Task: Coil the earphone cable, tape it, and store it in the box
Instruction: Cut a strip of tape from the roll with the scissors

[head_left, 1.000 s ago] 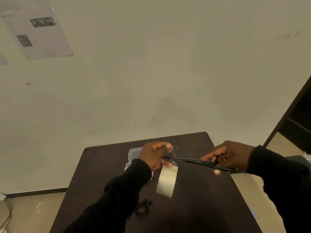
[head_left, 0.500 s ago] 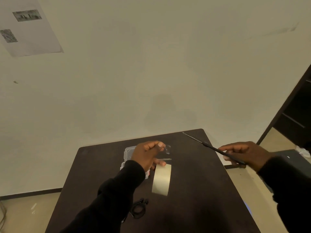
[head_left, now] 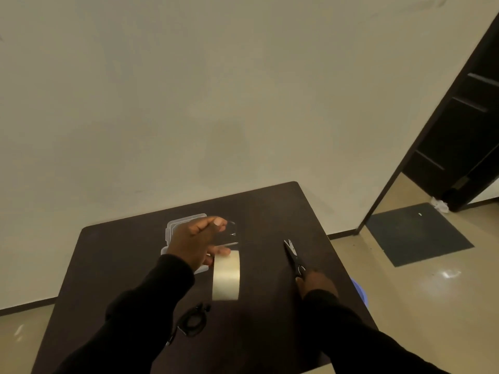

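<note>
Left grip: your left hand (head_left: 195,242) is raised above the table, fingers curled; thumb and forefinger pinch a cut strip of clear tape (head_left: 229,233), which stands out to the right of the fingertips.
Tape roll: the tape roll (head_left: 226,275) hangs on edge just below the same hand, its upper rim against your lower fingers; you cannot tell exactly how those fingers hold it.
Right grip: your right hand (head_left: 316,284) is low at the table's right side, fingers closed on the handles of the scissors (head_left: 293,256). The handles are mostly hidden under the hand.
Scissors: blades point away from you toward the far edge, tips slightly parted, lying on or just over the tabletop; contact cannot be judged.
Earphone cable: the earphone cable (head_left: 195,319) lies coiled in a small black loop on the table, near your edge, below the tape roll and just beside your left sleeve. Neither hand touches it. No tape on it that can be made out.
Box: the clear plastic box (head_left: 176,230) sits on the table behind your left hand, partly hidden by it; lid state cannot be told.
Table: dark table (head_left: 113,255) set against a pale wall (head_left: 216,103).
Surroundings: dark doorway (head_left: 464,130) at right, with a dark floor mat (head_left: 415,233) before it.
</note>
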